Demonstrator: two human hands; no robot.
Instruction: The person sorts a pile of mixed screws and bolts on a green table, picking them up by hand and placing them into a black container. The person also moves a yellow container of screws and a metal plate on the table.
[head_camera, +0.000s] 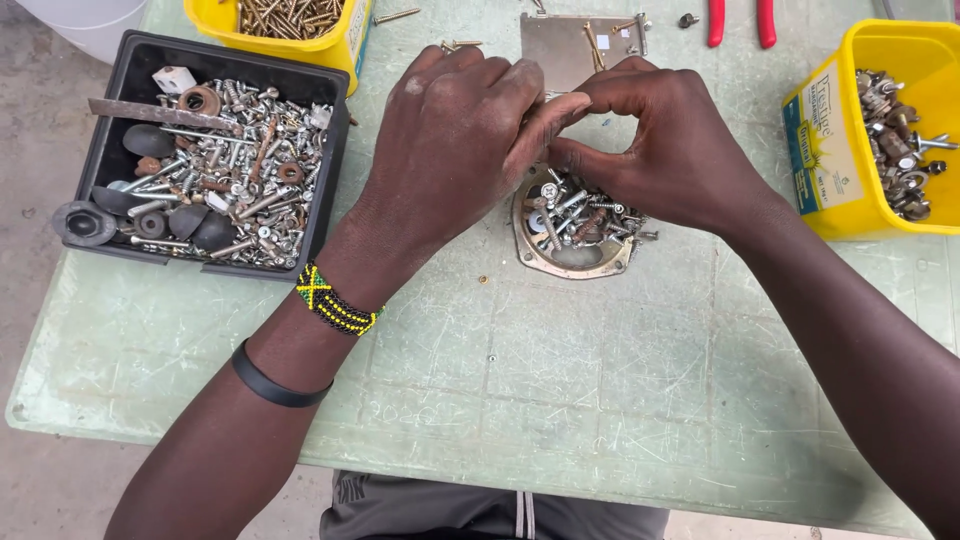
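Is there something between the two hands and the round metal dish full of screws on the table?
Nothing visible. The left hand and right hand meet fingertip to fingertip directly over the round brass-coloured metal dish of silver screws, at its far rim.

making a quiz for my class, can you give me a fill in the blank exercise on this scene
1. Both hands, left hand and right hand, meet above a round metal dish full of ____.
2. The black tray of mixed hardware lies on the person's ____ side.
3. The tub at the right edge is ____ in colour.
4. The pliers at the top have ____ handles.

Missing words: screws; left; yellow; red
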